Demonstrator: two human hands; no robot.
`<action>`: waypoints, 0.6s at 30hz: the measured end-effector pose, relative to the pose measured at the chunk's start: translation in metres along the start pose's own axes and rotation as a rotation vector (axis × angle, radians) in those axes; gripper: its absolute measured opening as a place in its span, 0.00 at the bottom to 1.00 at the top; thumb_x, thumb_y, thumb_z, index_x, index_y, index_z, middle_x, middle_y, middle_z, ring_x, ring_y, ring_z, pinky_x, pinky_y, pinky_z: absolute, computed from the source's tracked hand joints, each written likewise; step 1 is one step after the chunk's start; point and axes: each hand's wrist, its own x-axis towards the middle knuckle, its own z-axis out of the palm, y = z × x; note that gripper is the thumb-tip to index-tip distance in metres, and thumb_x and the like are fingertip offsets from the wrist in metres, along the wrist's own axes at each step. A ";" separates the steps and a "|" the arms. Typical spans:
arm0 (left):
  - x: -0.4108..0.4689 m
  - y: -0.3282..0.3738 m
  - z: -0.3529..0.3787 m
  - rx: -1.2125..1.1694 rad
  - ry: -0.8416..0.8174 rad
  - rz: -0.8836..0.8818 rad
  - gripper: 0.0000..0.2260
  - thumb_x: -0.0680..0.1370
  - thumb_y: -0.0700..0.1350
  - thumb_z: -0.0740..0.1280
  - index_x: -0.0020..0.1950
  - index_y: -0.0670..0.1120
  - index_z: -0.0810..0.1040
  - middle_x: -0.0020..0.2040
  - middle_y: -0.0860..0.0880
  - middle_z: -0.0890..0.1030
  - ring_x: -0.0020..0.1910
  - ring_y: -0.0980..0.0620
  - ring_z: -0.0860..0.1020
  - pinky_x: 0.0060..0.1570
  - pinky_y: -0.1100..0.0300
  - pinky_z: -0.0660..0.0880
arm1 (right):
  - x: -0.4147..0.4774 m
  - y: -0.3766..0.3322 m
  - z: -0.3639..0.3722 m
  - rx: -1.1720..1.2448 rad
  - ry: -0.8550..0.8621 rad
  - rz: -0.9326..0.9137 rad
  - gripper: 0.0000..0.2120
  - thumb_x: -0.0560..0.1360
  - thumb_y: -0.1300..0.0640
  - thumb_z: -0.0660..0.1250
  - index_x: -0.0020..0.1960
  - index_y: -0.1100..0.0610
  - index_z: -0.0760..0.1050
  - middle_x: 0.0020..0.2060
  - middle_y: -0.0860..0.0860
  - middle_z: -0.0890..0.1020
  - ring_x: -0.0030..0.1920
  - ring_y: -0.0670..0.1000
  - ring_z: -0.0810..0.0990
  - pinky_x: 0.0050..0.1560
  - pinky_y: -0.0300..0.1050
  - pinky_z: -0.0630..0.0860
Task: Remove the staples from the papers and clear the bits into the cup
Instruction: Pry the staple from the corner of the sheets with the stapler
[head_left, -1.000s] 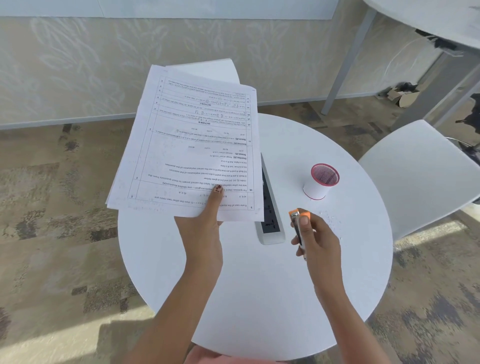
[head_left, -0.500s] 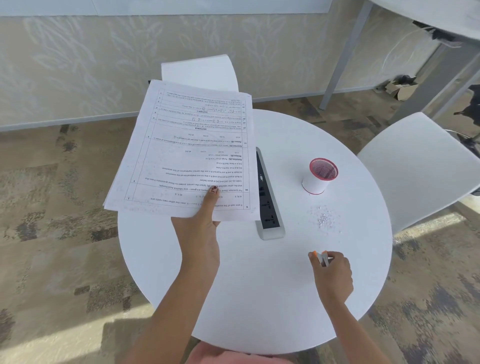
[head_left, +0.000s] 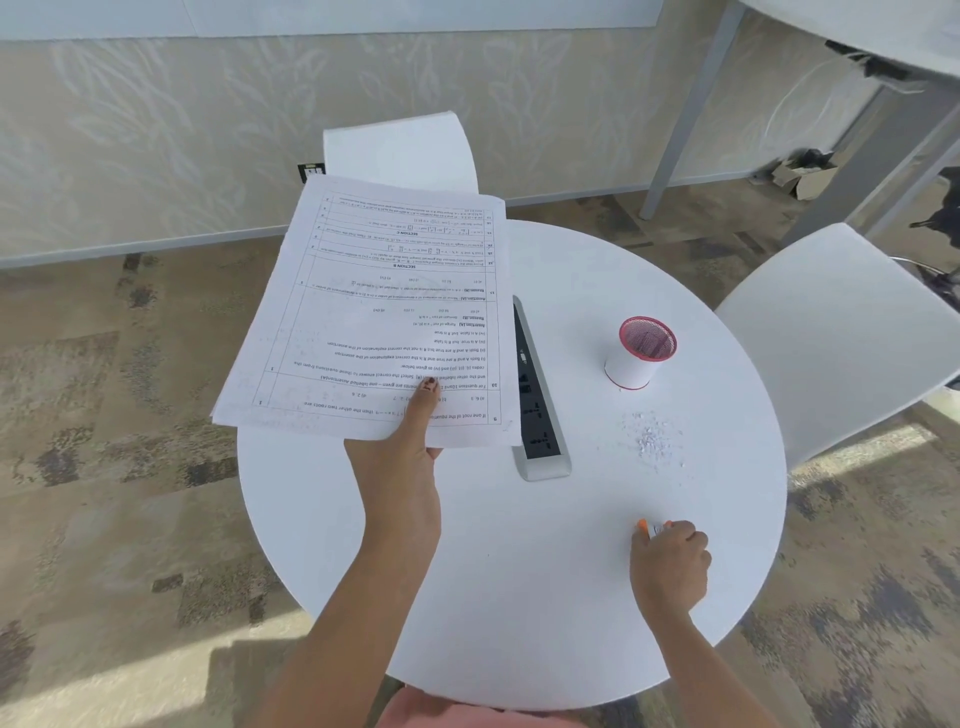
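1. The papers (head_left: 384, 312), pinched at their near edge by the left hand (head_left: 400, 467), hover above the table's (head_left: 519, 597) left side.
2. The right hand (head_left: 670, 564), curled round an orange staple remover (head_left: 649, 527), has drawn back toward the near edge.
3. Uncovered bits (head_left: 649, 439) lie near the cup (head_left: 641, 353), probably awaiting sweeping.

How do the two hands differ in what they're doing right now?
The left hand holds the papers raised, thumb on top; the right hand is curled round a small orange staple remover, low over the table. The left hand reaches far forward; the right hand sits nearer the body. Both are holding something.
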 end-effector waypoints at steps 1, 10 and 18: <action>0.000 0.001 0.000 -0.002 0.000 -0.003 0.23 0.76 0.34 0.70 0.64 0.56 0.75 0.58 0.55 0.83 0.56 0.57 0.82 0.54 0.54 0.77 | 0.000 -0.001 0.001 -0.008 0.008 -0.002 0.20 0.74 0.55 0.69 0.54 0.71 0.71 0.49 0.67 0.75 0.48 0.67 0.75 0.42 0.57 0.74; -0.004 0.008 0.006 -0.051 -0.029 -0.069 0.26 0.75 0.31 0.69 0.70 0.49 0.73 0.61 0.49 0.82 0.58 0.52 0.82 0.48 0.59 0.81 | -0.028 -0.078 -0.061 0.433 0.167 -0.509 0.18 0.70 0.69 0.70 0.57 0.57 0.75 0.53 0.55 0.77 0.54 0.58 0.71 0.54 0.50 0.72; -0.010 0.024 0.011 0.016 -0.162 -0.191 0.18 0.75 0.29 0.67 0.60 0.48 0.79 0.51 0.52 0.86 0.50 0.54 0.84 0.40 0.62 0.81 | -0.074 -0.166 -0.172 0.860 -0.005 -1.031 0.19 0.69 0.69 0.71 0.58 0.55 0.78 0.56 0.51 0.77 0.61 0.52 0.74 0.59 0.36 0.69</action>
